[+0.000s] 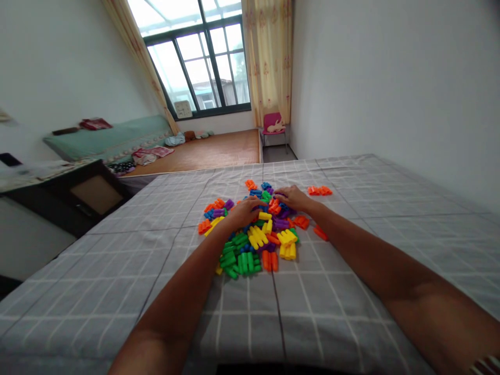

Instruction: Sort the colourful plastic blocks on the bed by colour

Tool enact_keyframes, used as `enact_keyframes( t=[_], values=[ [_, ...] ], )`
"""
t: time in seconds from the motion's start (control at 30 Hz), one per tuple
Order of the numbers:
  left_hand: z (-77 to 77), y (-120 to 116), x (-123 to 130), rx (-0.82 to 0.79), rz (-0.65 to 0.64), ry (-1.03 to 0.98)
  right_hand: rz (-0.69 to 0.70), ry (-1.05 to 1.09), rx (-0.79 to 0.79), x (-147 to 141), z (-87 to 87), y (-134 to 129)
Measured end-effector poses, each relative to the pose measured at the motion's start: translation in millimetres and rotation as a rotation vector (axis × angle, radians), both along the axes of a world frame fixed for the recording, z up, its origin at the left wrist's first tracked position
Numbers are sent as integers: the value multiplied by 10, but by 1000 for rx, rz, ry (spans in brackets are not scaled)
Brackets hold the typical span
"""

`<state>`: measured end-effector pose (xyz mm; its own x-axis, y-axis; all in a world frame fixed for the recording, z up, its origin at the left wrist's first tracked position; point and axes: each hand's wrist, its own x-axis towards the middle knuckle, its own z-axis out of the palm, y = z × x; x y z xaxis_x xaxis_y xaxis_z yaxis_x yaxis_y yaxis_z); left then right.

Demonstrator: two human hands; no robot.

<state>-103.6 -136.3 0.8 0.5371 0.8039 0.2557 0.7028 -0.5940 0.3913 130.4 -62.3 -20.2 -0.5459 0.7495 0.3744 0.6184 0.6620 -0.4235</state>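
A heap of plastic building blocks [258, 237] in yellow, green, orange, blue and purple lies on the grey checked bedspread [312, 312]. Each block looks like short tubes joined side by side. My left hand [247, 209] rests over the heap's left middle, its fingers stretched to the right across blue and yellow blocks. At the heap's far right side, my right hand [294, 197] reaches in with fingers apart, touching purple blocks beside an orange block [274, 207]. I see no block clearly held, though the undersides of both hands are hidden.
Orange blocks [320, 191] lie apart, right of my right hand. Beyond the bedspread is a bed with a brown mat [219, 148]. A dark cabinet [78, 195] stands at left, a pink chair [272, 123] by the window, and a white wall [390, 83] at right.
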Motion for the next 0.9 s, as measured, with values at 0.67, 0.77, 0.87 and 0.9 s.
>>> enact_keyframes(
  t=[0.67,0.77,0.87,0.9],
  values=[
    [-46,56,-393,105,366,-6,-22,469,-267,807,363,218],
    [-48,63,-423,119,440,94,-260,453,-216,1349,326,373],
    [-76,80,-431,93,463,150,-516,279,-160,1819,192,465],
    [-90,85,-429,86,463,168,-572,216,-145,1929,150,480]
  ],
)
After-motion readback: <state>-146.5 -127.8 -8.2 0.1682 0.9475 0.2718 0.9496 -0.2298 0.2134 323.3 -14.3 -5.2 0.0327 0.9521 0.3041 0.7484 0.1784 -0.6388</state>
